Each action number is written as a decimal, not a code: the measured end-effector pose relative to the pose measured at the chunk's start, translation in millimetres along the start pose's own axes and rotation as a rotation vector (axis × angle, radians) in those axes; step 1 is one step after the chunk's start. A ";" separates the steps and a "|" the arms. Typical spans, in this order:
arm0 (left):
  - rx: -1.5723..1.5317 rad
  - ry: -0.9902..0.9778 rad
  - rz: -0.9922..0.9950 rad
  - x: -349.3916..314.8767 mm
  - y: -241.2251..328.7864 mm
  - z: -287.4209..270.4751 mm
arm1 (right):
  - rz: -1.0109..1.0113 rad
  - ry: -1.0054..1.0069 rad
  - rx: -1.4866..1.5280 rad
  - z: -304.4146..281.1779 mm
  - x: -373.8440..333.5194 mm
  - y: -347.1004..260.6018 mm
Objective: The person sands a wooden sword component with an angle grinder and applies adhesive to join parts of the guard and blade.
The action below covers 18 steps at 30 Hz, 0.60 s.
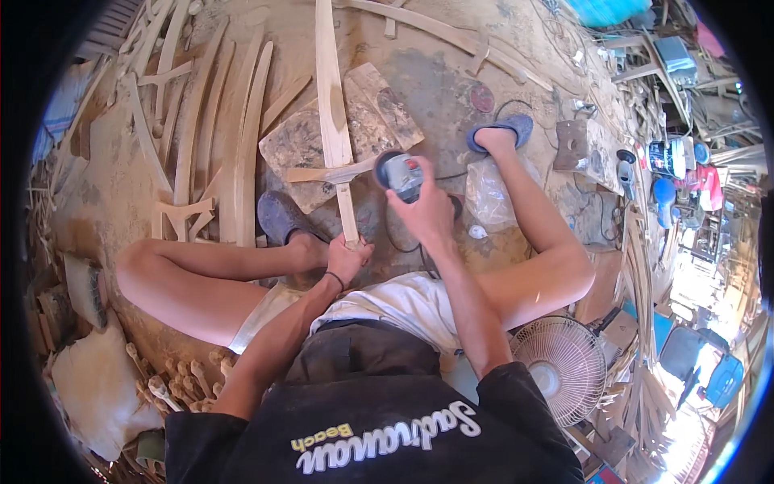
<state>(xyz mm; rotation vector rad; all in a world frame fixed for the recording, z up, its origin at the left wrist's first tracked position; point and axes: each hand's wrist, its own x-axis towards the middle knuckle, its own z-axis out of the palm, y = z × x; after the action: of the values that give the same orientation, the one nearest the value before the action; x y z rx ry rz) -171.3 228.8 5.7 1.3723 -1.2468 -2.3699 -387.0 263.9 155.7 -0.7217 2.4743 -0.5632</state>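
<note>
At the far left, pale stuffed sacks (pixel 97 379) lie on the dusty floor (pixel 435 89), with a cluster of small turned wooden pieces (pixel 173 379) just beside them. Above these, a spread of long curved wooden slats (pixel 205 121) fans across the floor. The person sits on the ground with bare knees apart, the left foot in a dark blue slipper (pixel 278 216). The left hand (pixel 347 256) is closed in a fist around the near end of a long pale wooden strip (pixel 330 105), which runs away from the body and up toward the top edge, lying over a stained flat board (pixel 298 149). A shorter cross piece (pixel 322 173) lies across the strip just beside the tool. The right hand (pixel 427 211) is wrapped around the body of a grey angle grinder (pixel 397 173), whose head sits against the strip close to the cross piece; a dark cord trails from it toward the lap. Further right, the other foot wears a blue slipper (pixel 504 129). A small white fan (pixel 560 367) stands near the right thigh, and cluttered shelves with cans and tools (pixel 669 157) fill the right edge.
</note>
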 end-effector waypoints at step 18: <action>0.031 -0.029 0.019 -0.2 6.5 3.8 | -0.105 -0.087 -0.063 22.9 -5.4 -38.9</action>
<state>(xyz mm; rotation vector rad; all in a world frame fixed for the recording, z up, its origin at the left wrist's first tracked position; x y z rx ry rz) -175.8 226.9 11.4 1.3324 -1.3036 -2.3763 -355.5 231.4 159.2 -0.8863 2.3934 -0.4830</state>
